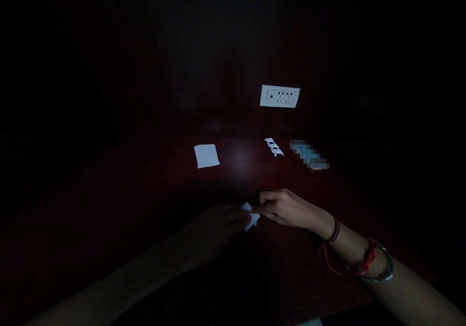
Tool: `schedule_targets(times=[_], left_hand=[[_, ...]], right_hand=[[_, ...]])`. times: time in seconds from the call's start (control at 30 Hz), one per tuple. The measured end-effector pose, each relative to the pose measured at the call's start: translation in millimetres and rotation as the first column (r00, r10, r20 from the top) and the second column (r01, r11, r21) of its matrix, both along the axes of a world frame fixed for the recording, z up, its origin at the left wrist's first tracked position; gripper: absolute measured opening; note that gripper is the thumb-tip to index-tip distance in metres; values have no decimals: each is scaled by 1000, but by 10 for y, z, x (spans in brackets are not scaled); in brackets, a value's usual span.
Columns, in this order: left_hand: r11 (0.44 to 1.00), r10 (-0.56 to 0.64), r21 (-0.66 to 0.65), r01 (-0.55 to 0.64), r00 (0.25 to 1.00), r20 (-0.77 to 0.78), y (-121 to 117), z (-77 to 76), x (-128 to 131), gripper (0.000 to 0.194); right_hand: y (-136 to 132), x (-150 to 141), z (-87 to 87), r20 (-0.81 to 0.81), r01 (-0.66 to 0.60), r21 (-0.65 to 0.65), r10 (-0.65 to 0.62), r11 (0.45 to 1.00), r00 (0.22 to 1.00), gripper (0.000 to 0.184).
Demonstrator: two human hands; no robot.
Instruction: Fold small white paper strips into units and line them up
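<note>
A small piece of folded white paper point(248, 223) with pointed corners lies on the dark reddish table near its front. My left hand point(226, 223), with a ring on one finger, holds it from the left, fingertips pressed on its middle. From the right comes my right hand point(283, 206), its fingers curled and the index finger reaching to the paper's upper edge beside the left fingertips. Both thumbs are mostly hidden. Strings and bracelets circle my right wrist and forearm.
Farther back on the table point(163, 180) lies a stack of square white paper point(206, 156). Right of it are several folded paper pieces point(274, 147) in a row and a blurred phone-like object point(309, 155). A white wall socket point(279, 97) sits above. The surroundings are very dark.
</note>
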State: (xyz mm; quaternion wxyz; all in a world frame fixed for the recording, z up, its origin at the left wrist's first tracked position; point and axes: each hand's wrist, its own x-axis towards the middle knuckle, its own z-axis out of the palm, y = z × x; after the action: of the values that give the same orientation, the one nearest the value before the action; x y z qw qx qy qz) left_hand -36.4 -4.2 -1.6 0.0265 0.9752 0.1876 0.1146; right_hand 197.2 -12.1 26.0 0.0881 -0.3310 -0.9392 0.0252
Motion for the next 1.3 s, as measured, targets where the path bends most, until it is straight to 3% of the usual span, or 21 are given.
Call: schedule_targets(times=[0.27, 0.57, 0.67, 0.93, 1.17, 1.3], left_hand=[[999, -16, 40, 15, 1000, 19, -4, 2, 4, 51], [999, -11, 45, 11, 1000, 0, -14, -1, -5, 53], [999, 3, 46, -5, 1000, 30, -25, -30, -23, 53], [999, 23, 40, -26, 997, 74, -27, -82, -26, 56], [986, 70, -160, -41, 981, 183, -75, 35, -6, 64], [951, 107, -310, -10, 948, 299, -58, 98, -5, 52]], right_hand=[[-3, -52, 34, 97, -63, 97, 53, 993, 994, 24], [-6, -29, 26, 102, 30, 119, -42, 992, 994, 22], [-12, -29, 47, 50, 63, 112, -69, 992, 996, 24], [-22, -37, 33, 50, -13, 18, 12, 1000, 999, 23], [-23, -36, 49, 31, -12, -18, 13, 1000, 999, 23], [-10, -21, 39, 5, 5, -14, -5, 1000, 1000, 24]])
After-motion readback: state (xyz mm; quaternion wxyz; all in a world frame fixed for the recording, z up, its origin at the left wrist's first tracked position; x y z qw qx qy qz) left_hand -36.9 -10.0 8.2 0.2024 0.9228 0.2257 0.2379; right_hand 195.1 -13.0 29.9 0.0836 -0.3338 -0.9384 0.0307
